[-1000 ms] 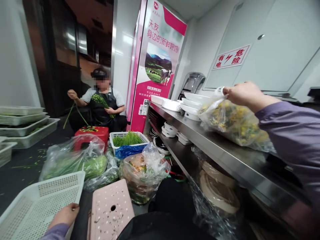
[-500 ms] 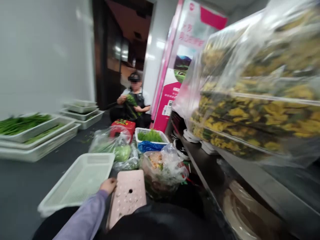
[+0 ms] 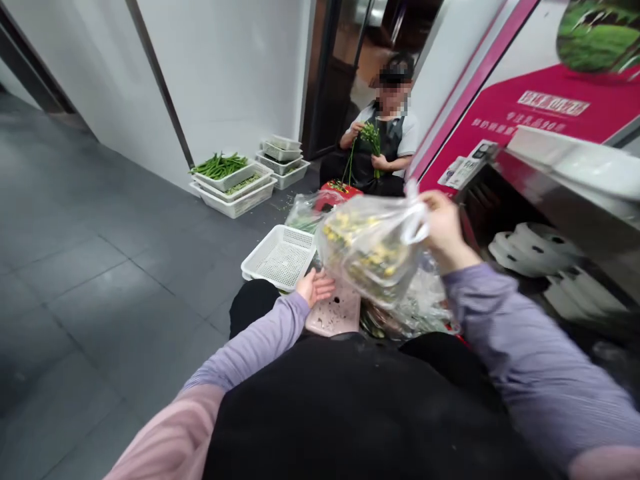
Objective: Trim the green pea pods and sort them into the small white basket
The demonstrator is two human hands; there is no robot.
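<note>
My right hand [image 3: 440, 223] is closed on the gathered top of a clear plastic bag [image 3: 370, 247], holding it up in front of me. Yellow and green plant pieces show through the bag, blurred by motion. Below and left of it, my left hand [image 3: 315, 287] is open with the fingers spread, and I see nothing held in it. It hovers over the edge of a pink stool [image 3: 334, 313] with a hole in its top and dark specks on it. Just beyond that hand lies a white perforated basket [image 3: 280, 257].
Stacked white baskets [image 3: 235, 200] with green stalks stand by the wall, with more baskets [image 3: 283, 167] behind. A co-worker [image 3: 385, 133] sits ahead, holding green stems above a red stool [image 3: 340, 191]. Plastic bags [image 3: 425, 293] lie right of the pink stool; a shelf [image 3: 550, 193] borders the right.
My view has turned left and down. The bag of yellow plants, large at the right before, now hangs from my right hand at the centre. My left hand has left the pink stool's edge and opened.
</note>
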